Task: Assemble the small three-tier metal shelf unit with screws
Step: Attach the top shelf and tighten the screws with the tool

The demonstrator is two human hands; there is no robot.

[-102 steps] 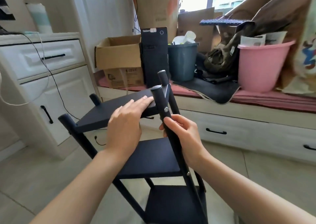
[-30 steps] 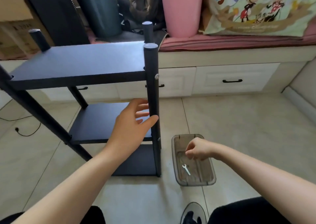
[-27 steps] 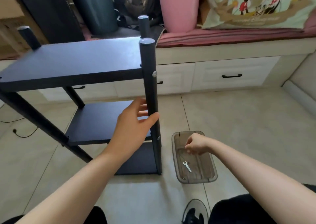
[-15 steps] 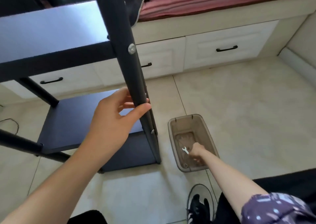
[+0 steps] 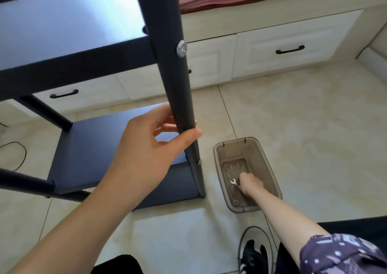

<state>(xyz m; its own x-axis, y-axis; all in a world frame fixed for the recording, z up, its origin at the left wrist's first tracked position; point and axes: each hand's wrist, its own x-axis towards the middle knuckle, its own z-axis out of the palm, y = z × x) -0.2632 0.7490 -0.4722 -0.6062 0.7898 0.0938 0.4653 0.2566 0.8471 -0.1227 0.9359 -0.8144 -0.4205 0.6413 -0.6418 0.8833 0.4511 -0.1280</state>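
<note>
Black shelf (image 5: 69,37) steadied by left hand (image 5: 146,150) gripping the leg (image 5: 173,81); right hand (image 5: 249,184) pinches the wrench (image 5: 234,182) in the tray (image 5: 270,173) at 5 o'clock; lift by its shank.

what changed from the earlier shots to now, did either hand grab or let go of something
The right hand left the black shelf post, dropped into the translucent brown plastic bin on the floor and closed on the small silver wrench. The left hand slid off the top shelf to grip that post. The shelf unit went from tilted to upright.
</note>
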